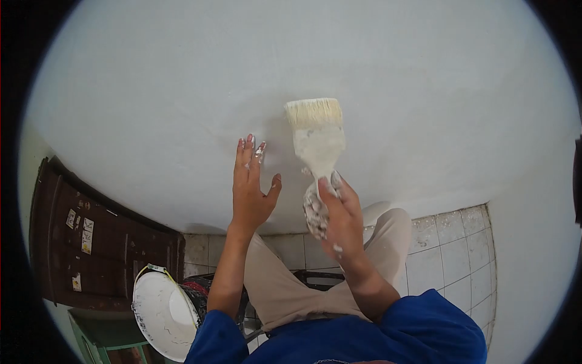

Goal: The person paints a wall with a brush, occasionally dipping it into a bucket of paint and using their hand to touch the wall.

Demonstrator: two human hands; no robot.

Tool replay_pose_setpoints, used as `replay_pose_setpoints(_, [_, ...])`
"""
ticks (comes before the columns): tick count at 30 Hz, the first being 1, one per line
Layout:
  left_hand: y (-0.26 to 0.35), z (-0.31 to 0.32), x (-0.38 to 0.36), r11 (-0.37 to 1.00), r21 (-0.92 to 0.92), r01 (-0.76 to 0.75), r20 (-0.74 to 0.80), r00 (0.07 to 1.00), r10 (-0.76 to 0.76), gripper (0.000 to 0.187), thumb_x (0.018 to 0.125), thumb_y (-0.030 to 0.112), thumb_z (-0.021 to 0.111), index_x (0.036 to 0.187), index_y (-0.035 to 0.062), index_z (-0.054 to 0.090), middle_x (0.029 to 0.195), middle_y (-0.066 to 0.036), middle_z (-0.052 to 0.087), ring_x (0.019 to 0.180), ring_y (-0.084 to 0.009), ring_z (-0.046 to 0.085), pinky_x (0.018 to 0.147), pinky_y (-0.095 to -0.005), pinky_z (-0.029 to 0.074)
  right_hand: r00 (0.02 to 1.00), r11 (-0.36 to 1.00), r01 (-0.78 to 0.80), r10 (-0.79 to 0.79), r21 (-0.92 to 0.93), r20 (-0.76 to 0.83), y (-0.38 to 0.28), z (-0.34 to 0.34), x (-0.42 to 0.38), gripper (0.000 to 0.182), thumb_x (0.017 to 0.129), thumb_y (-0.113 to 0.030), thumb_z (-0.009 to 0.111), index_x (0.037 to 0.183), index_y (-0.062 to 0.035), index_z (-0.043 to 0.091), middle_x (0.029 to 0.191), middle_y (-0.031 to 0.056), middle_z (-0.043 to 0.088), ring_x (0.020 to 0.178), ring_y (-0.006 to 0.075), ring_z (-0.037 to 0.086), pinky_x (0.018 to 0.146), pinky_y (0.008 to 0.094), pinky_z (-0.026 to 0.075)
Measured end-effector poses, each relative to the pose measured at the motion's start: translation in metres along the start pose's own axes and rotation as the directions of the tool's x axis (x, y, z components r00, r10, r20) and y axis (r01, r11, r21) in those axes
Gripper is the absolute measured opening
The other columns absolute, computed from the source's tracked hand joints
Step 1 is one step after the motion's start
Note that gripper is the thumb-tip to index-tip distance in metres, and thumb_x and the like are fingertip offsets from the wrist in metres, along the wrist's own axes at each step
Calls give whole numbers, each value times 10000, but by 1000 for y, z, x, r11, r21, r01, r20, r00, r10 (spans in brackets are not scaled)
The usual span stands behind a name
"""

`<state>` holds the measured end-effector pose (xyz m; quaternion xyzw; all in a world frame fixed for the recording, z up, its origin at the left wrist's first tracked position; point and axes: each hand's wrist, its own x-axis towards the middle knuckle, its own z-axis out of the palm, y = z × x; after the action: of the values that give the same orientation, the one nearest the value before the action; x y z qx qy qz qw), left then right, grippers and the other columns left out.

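Note:
My right hand [342,221] is closed round the handle of a wide paintbrush [319,142]. The brush points up in front of the wall, its pale bristles at the top and its body coated in white. White paint is caked over the fingers of that hand. To the left, my left hand [251,191] is raised before the wall [182,91], empty, with fingers stretched out, thumb apart and white paint on the fingertips. Behind the brush and the left hand, faint shadows fall on the pale wall.
A white bucket [159,315] smeared with paint stands at my lower left, its thin handle over the rim. Beyond it is a dark brown wooden door [100,242] with stickers. Green furniture [115,346] sits in the lower left corner. White floor tiles [436,249] meet the wall's foot.

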<state>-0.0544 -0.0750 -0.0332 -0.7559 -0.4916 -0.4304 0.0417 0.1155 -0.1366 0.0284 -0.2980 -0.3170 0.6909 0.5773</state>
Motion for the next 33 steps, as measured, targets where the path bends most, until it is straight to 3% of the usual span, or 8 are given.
replay_pose_setpoints(5, [-3,0,0,1000,-6,-23,-14,1000,23,619,816,79,646,1370,-34,393,1504,-203,267,1408,-406,200,1117,-480,250,978,952,-10,-55,-307,-202,124,-66,29,206,984,-277,507,909,-97,575,591,-49,453,433,51,390,384,225,299])
replay_pose_setpoints(7, [-3,1,0,1000,-16,-14,-10,1000,14,614,817,84,645,1366,-38,398,1508,-198,263,1409,-403,200,1117,-476,251,905,928,-356,314,-108,-289,172,-105,15,225,973,-292,514,857,-104,550,594,-42,453,427,74,388,385,244,303])
replay_pose_setpoints(8, [-2,0,0,1000,-18,-3,-2,1000,3,612,818,86,644,1363,-40,399,1511,-196,259,1410,-402,199,1118,-474,251,868,922,-386,355,-22,-347,196,-126,5,228,970,-293,514,845,-104,542,596,-39,455,426,82,394,384,251,304])
replay_pose_setpoints(12, [-4,-1,-1,1000,5,-2,13,1000,2,607,819,85,642,1360,-45,401,1517,-191,253,1411,-401,198,1117,-470,253,883,925,-379,347,-43,-317,191,-142,8,231,972,-287,497,853,-93,536,605,-39,465,423,95,408,382,259,303])
replay_pose_setpoints(19, [-7,6,-2,999,15,-37,-35,999,38,610,812,79,651,1359,-36,407,1508,-200,269,1410,-406,198,1115,-476,254,998,998,-24,20,-50,-67,34,-14,-2,182,987,-253,504,893,-103,546,604,-54,455,424,36,384,358,218,263])
replay_pose_setpoints(22, [-4,4,-3,1000,19,-15,-24,1000,15,618,805,69,657,1359,-35,406,1507,-201,272,1411,-408,194,1115,-477,254,994,999,-26,29,30,-105,46,-19,21,183,995,-247,491,909,-93,540,606,-51,453,415,37,376,355,222,266])
replay_pose_setpoints(30, [-7,3,-2,999,11,-35,-22,999,35,620,807,71,655,1367,-20,402,1511,-198,261,1410,-408,196,1116,-478,258,812,885,-464,406,-42,-419,187,-126,6,181,980,-259,488,940,-84,509,635,-48,436,435,52,378,369,235,289])
replay_pose_setpoints(33, [-9,5,-2,999,-1,-50,-36,998,50,624,810,77,653,1370,-20,397,1511,-198,261,1410,-408,196,1114,-479,259,919,966,-259,254,24,-302,134,-94,13,180,968,-254,527,924,-81,550,607,-41,461,428,62,402,362,233,282])
